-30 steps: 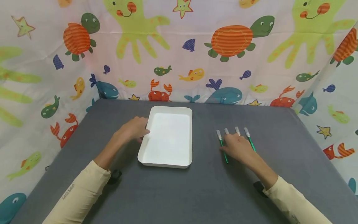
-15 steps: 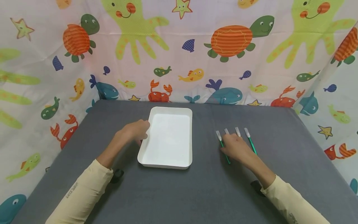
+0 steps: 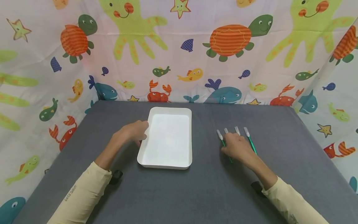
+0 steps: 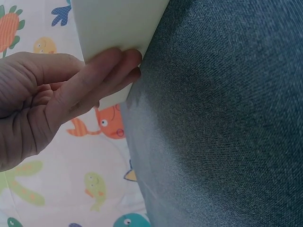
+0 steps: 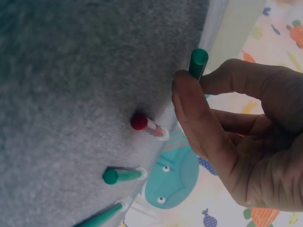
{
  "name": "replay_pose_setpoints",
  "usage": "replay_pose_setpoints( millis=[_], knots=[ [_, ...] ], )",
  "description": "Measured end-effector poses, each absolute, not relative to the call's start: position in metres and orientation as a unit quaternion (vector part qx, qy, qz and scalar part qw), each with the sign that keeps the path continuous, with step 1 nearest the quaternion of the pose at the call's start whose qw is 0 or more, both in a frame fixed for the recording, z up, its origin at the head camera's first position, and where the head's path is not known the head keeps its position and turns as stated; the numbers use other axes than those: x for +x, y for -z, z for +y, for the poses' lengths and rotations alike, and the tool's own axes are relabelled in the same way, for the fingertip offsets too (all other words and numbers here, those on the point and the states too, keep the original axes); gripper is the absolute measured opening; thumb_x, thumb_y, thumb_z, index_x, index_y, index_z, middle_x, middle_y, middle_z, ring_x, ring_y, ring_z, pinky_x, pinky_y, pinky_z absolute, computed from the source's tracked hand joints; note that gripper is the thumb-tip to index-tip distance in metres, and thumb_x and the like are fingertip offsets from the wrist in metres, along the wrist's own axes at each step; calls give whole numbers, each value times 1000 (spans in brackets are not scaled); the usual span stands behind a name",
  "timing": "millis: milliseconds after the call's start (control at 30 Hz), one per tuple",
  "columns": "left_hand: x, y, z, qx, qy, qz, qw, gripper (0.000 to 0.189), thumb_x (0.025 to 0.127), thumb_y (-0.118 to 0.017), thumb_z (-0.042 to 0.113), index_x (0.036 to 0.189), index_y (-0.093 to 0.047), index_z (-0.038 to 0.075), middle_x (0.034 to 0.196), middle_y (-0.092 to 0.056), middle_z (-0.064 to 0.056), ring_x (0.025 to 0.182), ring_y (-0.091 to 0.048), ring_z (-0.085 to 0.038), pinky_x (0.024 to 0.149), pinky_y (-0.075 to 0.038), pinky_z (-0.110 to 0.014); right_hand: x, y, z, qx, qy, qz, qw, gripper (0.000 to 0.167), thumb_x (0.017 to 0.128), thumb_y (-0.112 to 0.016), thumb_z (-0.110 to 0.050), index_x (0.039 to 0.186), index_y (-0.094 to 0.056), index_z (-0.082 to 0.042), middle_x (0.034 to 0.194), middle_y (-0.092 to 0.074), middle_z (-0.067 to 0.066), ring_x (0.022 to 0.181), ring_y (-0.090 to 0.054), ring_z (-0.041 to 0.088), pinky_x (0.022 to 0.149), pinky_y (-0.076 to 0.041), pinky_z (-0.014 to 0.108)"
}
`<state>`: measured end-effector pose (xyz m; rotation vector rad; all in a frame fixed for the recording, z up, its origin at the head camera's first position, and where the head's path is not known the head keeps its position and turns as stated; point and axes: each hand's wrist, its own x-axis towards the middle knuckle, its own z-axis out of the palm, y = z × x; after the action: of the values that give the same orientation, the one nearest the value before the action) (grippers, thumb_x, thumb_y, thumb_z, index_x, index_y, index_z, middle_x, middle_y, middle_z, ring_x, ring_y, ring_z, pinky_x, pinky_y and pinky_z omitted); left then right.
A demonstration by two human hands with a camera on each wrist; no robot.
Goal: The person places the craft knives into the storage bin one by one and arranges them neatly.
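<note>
A white rectangular tray (image 3: 169,140) lies on the grey table, left of centre. My left hand (image 3: 134,130) grips its left side; in the left wrist view the fingers press the outer wall and the thumb passes behind it. To the right, my right hand (image 3: 237,146) pinches the leftmost slim green pen (image 3: 222,142), which has a clear cap, between thumb and fingertips. Its round green end shows in the right wrist view. Beside it in a row lie a red pen (image 5: 147,125) and two more green pens (image 5: 123,175), partly covered by the hand in the head view.
The grey cloth-covered table (image 3: 167,196) runs back to a sheet (image 3: 179,56) printed with sea animals, which also hangs along both sides. A strip of bare table lies between the tray and the pens.
The leftmost pen has slanted more, its near end moving right under my right hand. My left hand's fingers have shifted slightly along the tray's edge. The tray stays in place.
</note>
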<state>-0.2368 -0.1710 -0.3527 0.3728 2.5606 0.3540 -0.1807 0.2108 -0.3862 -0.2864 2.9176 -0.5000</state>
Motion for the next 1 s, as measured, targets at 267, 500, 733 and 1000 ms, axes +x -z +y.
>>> replay_pose_setpoints(
  millis=[267,500,733,1000],
  knots=[
    [-237,354,-171,123,-129,947,268,33,102,-62,7,133,-55,-3,112,-71,-19,81,-75,-19,88,-62,-40,-178,371,207,-91,211,970,80,27,88,-67,-10,110,-74,4,76,-69,4,64,-61,13,61,-50,33],
    [-238,355,-172,127,-134,946,268,34,103,-61,7,135,-54,-4,113,-72,-18,81,-75,-18,88,-63,-39,-176,356,196,-101,256,959,66,40,87,-65,-12,123,-72,3,99,-78,13,87,-72,22,68,-55,35],
    [-240,355,-170,129,-117,946,271,31,103,-61,8,132,-56,-3,109,-71,-16,77,-75,-16,88,-62,-38,-180,344,180,-129,349,924,83,40,88,-63,-6,125,-69,10,91,-79,18,65,-75,25,63,-60,32],
    [-239,355,-171,136,-127,944,272,32,103,-60,6,132,-55,-5,110,-71,-18,77,-75,-17,84,-62,-36,-189,339,146,-140,397,898,127,44,89,-62,-5,129,-65,12,94,-79,23,69,-77,34,69,-65,42]
  ],
)
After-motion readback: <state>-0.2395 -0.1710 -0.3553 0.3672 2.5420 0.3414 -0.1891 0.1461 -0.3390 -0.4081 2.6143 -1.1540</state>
